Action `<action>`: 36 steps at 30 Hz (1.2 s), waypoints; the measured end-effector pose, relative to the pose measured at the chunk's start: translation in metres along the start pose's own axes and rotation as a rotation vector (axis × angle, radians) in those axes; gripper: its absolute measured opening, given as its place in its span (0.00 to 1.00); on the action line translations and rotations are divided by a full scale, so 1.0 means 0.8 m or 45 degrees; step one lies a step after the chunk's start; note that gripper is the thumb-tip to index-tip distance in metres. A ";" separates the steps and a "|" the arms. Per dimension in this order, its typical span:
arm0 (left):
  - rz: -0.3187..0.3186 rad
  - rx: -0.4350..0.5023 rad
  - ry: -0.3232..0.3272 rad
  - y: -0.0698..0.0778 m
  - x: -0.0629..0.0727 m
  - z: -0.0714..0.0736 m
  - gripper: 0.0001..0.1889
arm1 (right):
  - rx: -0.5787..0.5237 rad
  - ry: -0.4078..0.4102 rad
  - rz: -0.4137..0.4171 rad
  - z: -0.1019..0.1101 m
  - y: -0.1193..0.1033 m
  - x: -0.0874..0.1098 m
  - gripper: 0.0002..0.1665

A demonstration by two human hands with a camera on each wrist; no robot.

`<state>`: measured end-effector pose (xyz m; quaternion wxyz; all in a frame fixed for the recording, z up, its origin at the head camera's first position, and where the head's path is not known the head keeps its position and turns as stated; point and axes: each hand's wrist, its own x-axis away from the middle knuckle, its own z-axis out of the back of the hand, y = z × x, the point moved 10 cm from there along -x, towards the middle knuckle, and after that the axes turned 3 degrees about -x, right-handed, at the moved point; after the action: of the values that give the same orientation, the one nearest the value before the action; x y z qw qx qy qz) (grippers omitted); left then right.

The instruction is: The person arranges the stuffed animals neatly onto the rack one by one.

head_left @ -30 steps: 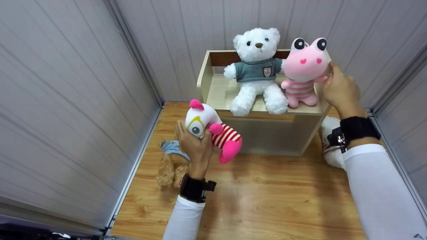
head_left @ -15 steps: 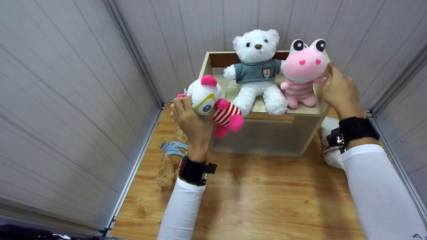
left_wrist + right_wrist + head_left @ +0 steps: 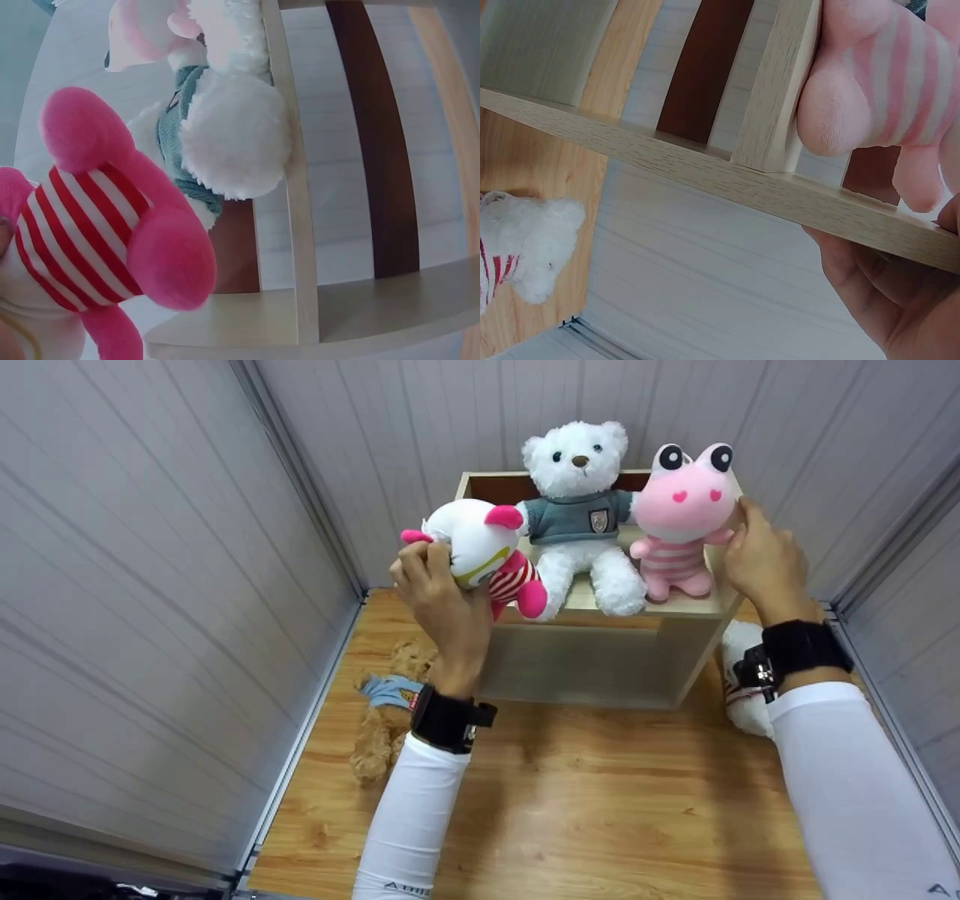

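Note:
My left hand [image 3: 450, 615] grips a plush toy [image 3: 476, 536] by its white head, at the left front of a pale wooden shelf [image 3: 694, 649]. The toy has a red-and-white striped body and hot-pink feet, which point toward the shelf in the left wrist view. A white teddy bear [image 3: 577, 521] in a green sweater sits on the top board. Beside it stands a pink plush frog [image 3: 679, 514] with a striped body. My right hand [image 3: 769, 559] holds the shelf's right side panel [image 3: 705, 180] next to the frog, thumb inside and fingers outside.
A brown teddy bear [image 3: 390, 705] in a blue shirt lies on the wooden floor [image 3: 600, 795] at the left. On the right, a white plush toy [image 3: 540, 240] with red stripes is partly hidden by the right wrist. Grey panel walls [image 3: 165, 585] enclose the space.
My left hand has lifted the striped plush toy from in front of the shelf up to the top board's left side, turning its face downward. The right hand stays in place.

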<state>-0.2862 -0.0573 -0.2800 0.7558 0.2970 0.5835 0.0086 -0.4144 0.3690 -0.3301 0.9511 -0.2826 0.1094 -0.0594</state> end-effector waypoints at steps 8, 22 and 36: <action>-0.066 0.054 0.072 0.010 -0.006 -0.010 0.17 | -0.014 -0.018 -0.025 0.000 0.001 0.000 0.38; -0.153 0.070 0.150 0.003 0.003 -0.032 0.16 | -0.028 0.010 -0.007 0.002 0.000 0.001 0.38; -0.164 -0.036 0.054 -0.005 0.013 -0.061 0.16 | -0.024 0.043 -0.007 0.003 0.001 0.000 0.38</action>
<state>-0.3279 -0.0356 -0.2978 0.7464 0.2480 0.6170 -0.0257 -0.4135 0.3712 -0.3286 0.9463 -0.2907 0.1252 -0.0658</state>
